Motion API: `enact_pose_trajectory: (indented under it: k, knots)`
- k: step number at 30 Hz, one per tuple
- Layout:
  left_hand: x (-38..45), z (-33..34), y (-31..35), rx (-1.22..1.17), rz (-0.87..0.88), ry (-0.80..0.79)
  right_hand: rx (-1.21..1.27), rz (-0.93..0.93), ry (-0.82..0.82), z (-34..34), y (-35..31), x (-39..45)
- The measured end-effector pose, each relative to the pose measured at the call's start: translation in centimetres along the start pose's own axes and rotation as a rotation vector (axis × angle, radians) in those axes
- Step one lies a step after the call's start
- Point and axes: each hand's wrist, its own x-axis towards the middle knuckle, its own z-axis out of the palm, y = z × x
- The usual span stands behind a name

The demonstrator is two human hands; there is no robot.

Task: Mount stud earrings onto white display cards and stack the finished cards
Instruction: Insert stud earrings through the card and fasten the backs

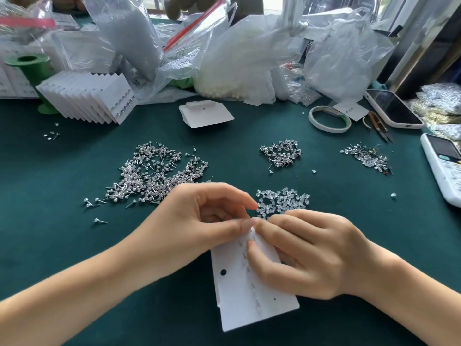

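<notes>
Green table (pixel 62 245): left hand (pixel 199 221) pinches the card (pixel 249 300) steady; right hand (pixel 306 250) pinches at a stud post, probably seating a backing.

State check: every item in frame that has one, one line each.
Card in work: held off the cloth, studs pushed through.
Left hand: pinching the card's top edge.
Right hand: pinching at the card's top, a fingertip on its face.
Finished cards: fanned in a row, leaning.
Blank cards: small flat stack.
Phone: screen dark.
Tape roll: lying flat.
</notes>
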Motion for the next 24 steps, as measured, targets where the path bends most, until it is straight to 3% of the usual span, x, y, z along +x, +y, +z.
enact_pose_trajectory:
  k: [10,24]
  knots:
    - [0.06,0.03,-0.12,-0.06,-0.069,0.034,0.009,0.015,0.029,0.2,-0.14,0.0]
    - [-0.2,0.4,-0.2,0.005,0.028,0.044,0.015,0.034,0.043,0.14,-0.42,0.18]
